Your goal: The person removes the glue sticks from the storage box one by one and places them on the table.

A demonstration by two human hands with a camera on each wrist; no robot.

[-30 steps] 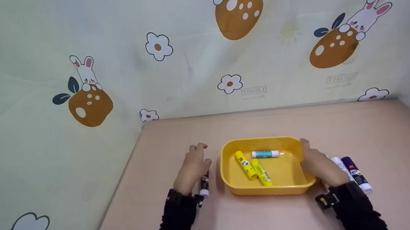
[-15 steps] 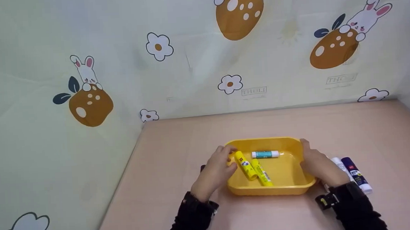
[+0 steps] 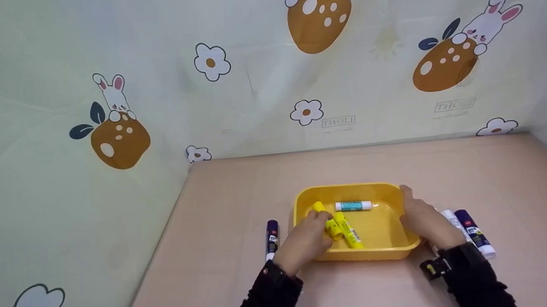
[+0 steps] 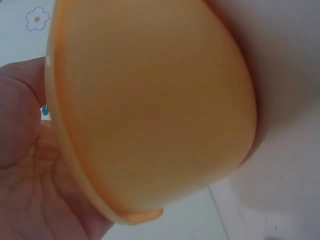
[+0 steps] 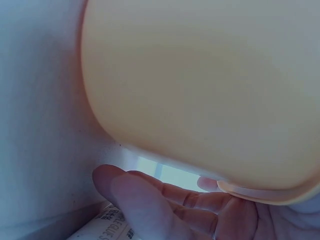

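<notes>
My left hand (image 3: 307,241) reaches over the left front of a yellow plastic tray (image 3: 384,253), fingers and thumb spread around a yellow glue stick (image 3: 334,230). The fingertips look close to that stick; contact is unclear. In the left wrist view the palm (image 4: 40,195) lies beyond the tray's rim (image 4: 65,135), its fingertips hidden. At the tray's right end my right hand (image 3: 427,222) holds the rim. The right wrist view has its fingers (image 5: 200,202) against the tray's outer wall (image 5: 190,100). A second yellow glue stick (image 3: 349,232) and a teal-and-white one (image 3: 353,206) lie inside.
Left of the tray a dark glue stick (image 3: 272,236) lies on the table (image 3: 228,194). On the right, partly behind my right hand, are a white glue stick (image 3: 453,218) and a dark purple one (image 3: 475,233). A patterned wall (image 3: 251,102) rises behind.
My left hand has moved right from beside the dark glue stick, across the tray's left rim, to the yellow stick. My right hand stays on the rim; the tray has not visibly shifted.
</notes>
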